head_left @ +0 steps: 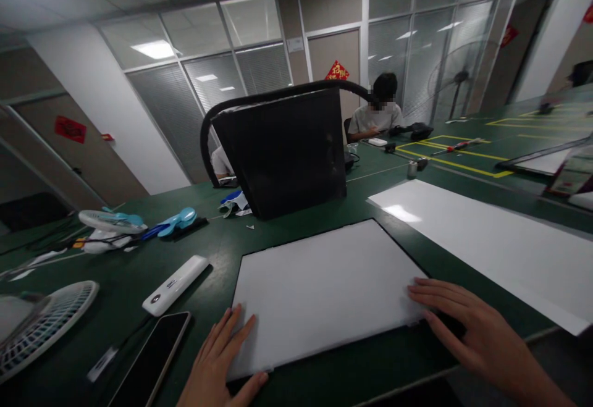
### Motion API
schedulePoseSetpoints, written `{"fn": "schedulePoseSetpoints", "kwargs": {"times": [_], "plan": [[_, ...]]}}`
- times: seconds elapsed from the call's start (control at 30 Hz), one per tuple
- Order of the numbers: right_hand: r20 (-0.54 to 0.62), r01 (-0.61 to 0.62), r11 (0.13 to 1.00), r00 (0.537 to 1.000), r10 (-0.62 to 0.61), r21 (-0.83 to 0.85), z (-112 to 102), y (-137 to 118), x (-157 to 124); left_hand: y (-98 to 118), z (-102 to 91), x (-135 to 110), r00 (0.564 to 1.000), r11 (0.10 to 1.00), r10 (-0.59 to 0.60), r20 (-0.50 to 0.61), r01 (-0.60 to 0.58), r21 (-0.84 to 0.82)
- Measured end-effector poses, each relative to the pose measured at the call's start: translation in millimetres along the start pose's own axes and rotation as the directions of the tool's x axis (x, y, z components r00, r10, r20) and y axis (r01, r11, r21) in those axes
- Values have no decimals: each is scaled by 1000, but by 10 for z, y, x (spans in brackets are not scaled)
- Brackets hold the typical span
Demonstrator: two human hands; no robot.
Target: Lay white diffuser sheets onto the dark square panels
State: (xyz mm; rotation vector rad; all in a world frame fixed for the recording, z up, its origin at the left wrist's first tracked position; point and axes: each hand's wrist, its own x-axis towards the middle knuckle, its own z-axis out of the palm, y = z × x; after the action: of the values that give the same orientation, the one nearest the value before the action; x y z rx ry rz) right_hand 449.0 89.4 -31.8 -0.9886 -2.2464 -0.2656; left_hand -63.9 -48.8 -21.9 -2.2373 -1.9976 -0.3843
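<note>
A flat white panel (324,289) with a thin black edge lies on the green table in front of me. My left hand (222,357) rests at its near left corner, fingers spread, the fingertips on the white surface and the thumb by the front edge. At the right edge lies my right hand (467,327), its fingers stretched over the border onto the panel and the thumb apart below. Neither hand is wrapped round anything. Right of the panel is a large white sheet (491,240), with a bright reflection on it.
Behind the panel stands a big black box-like object (287,154) with a black hose over it. On the left are a phone (151,357), a white power bank (176,285) and a fan (50,320). Across the green table (199,271) sits a person (377,117).
</note>
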Motion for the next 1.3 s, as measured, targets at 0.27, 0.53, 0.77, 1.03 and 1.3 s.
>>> {"fn": "schedulePoseSetpoints", "kwargs": {"times": [0.27, 0.53, 0.77, 1.03, 1.3], "plan": [[-15, -75, 997, 997, 74, -10, 95, 34, -24, 217, 15, -30, 976, 974, -215, -30, 212, -81], [21, -56, 998, 998, 56, 14, 70, 44, 7, 150, -157, 55, 960, 970, -216, 176, 232, -73], [36, -77, 997, 996, 76, 13, 67, 44, 1, 222, -97, 40, 975, 971, -217, 46, 220, -90], [54, -125, 992, 991, 126, -6, 109, 62, -28, 185, -122, 47, 960, 963, -240, 145, 254, -86], [79, -255, 952, 959, 272, -170, 220, 82, -60, 225, -117, 26, 937, 948, -308, 164, 317, -30]]}}
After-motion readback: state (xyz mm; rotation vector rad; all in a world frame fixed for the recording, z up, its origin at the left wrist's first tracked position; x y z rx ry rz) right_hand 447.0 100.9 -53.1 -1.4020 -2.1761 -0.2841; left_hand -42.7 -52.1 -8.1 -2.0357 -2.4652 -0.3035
